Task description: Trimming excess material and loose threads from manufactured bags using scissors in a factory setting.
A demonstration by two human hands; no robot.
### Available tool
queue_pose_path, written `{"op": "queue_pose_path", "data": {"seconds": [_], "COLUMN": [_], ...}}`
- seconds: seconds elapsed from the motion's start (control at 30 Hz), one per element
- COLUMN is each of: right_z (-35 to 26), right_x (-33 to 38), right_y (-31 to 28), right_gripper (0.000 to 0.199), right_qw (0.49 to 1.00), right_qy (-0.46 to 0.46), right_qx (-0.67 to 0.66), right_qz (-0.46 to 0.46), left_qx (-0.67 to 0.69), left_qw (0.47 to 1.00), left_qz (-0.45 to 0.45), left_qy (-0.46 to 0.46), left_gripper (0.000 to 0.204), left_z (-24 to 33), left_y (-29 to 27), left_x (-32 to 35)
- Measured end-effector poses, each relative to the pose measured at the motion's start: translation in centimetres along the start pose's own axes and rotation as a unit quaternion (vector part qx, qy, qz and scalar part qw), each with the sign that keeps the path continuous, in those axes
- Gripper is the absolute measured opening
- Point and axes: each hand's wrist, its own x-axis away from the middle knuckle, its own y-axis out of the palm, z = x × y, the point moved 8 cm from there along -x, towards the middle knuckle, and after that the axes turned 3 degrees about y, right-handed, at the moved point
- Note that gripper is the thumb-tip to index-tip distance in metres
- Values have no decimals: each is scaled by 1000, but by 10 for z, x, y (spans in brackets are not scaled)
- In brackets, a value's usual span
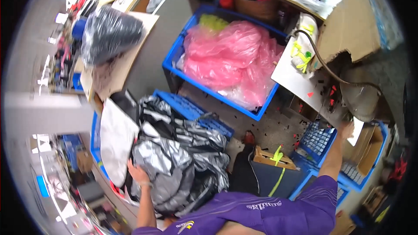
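Note:
My left hand rests with its fingers stretched out on a heap of silver and black sheet material, close to a large white piece. My right hand reaches out to the right, at the near end of a worktable. A small white piece lies right beside that hand. The right fingers are small and blurred, so whether they grip anything does not show. Small red scraps are scattered on the table by a dark bent lamp neck.
A blue crate ahead holds pink plastic bags. Blue baskets stand low at the right, one with a cardboard box. A wooden tray with yellow-green cord sits before me. A black-wrapped bundle stands at the left.

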Motion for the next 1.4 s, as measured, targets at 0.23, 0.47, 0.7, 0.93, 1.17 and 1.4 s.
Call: {"op": "queue_pose_path", "data": {"seconds": [0.23,0.47,0.7,0.93,1.17,1.4], "right_z": [-29,-211,-220,-255,-238,-243], "right_x": [186,358,436,615,642,640], "right_y": [-122,-475,-706,-704,-663,-656], "right_gripper": [48,16,23,27,29,31], "right_qw": [937,411,236,147,210,233], "right_qy": [-140,-227,-498,-530,-603,-561], "right_qx": [-317,-738,-770,-755,-677,-698], "right_qz": [-42,-486,-321,-357,-367,-380], "left_qx": [-58,-88,87,145,167,161], "left_qw": [994,984,988,984,982,982], "left_qz": [73,139,-40,4,7,4], "left_qy": [-52,-64,-120,-99,-91,-101], "left_gripper": [40,39,61,63,65,65], "left_z": [7,11,39,34,40,36], "left_y": [-7,-29,-25,-24,2,-7], "left_x": [0,20,20,27,20,34]}}
